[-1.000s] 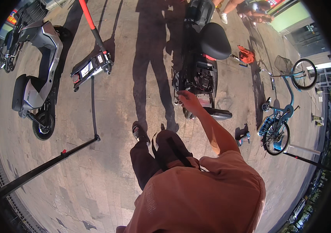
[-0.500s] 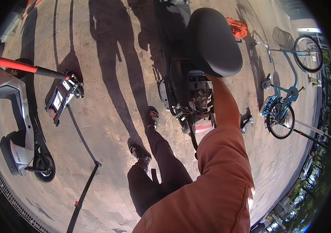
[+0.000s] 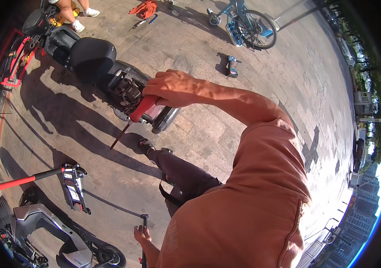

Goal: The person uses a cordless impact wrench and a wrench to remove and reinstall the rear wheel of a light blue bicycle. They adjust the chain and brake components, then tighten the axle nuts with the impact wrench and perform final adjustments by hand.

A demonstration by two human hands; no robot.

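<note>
Red handle first: the right hand (image 3: 172, 88) is clenched around a red-handled screwdriver (image 3: 137, 114), fingers wrapped tight, shaft slanting down and to the left, tip hanging over the paving just beside the black scooter (image 3: 92, 60); the scooter's open rear sits right under the fist; down low, the left hand (image 3: 142, 233) curls around a thin dark bar (image 3: 144, 223), well apart from the scooter, so the right is much nearer
</note>
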